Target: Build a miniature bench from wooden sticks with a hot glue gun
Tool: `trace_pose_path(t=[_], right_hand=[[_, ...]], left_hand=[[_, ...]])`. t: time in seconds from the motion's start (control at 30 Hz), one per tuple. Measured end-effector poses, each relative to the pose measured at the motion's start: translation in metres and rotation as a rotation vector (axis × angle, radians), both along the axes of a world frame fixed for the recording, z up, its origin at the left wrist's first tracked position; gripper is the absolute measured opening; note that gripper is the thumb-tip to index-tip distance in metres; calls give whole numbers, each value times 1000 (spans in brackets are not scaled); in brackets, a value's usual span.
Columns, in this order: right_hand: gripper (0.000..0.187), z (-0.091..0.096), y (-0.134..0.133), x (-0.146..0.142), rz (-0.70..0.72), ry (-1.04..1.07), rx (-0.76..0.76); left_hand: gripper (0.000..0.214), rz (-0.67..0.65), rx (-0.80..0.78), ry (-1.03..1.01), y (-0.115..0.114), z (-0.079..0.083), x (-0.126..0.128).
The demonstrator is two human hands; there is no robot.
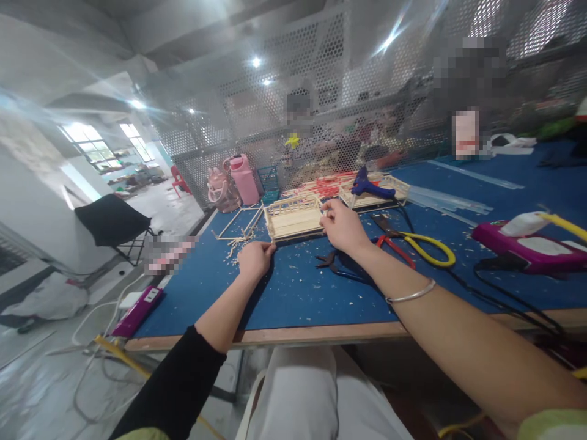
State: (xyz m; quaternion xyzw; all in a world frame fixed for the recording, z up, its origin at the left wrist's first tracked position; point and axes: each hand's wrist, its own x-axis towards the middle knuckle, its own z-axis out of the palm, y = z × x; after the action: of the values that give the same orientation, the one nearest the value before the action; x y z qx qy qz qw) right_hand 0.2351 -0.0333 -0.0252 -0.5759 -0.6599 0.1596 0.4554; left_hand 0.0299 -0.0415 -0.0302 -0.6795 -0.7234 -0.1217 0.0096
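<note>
A small box-like frame built of thin wooden sticks [293, 217] stands on the blue table [293, 293]. My left hand [255, 258] rests in a loose fist at the frame's near left corner, pinching a thin stick. My right hand [342, 225] is closed at the frame's right end, its fingertips pinched on a stick there. A silver bangle [410, 295] circles my right forearm.
A second stick frame [394, 186] carries a blue glue gun [369, 186]. Yellow-handled pliers [422, 244], dark pliers [332, 261] and a purple glue gun [527, 244] lie to the right. Pink bottles [238, 180], loose sticks, a black chair [112, 223] and floor cables are at left.
</note>
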Motion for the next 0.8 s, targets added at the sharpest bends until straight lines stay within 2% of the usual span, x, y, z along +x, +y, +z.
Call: trace_pose_path(t=[0.47, 0.63, 0.8], right_hand=[[26, 0, -6, -6, 28, -61, -15], [33, 3, -5, -1, -52, -83, -31], [47, 1, -2, 2, -132, -163, -138]], left_hand=[[36, -13, -40, 29, -3, 3, 5], [37, -4, -37, 30, -2, 3, 4], [39, -31, -15, 60, -4, 2, 5]])
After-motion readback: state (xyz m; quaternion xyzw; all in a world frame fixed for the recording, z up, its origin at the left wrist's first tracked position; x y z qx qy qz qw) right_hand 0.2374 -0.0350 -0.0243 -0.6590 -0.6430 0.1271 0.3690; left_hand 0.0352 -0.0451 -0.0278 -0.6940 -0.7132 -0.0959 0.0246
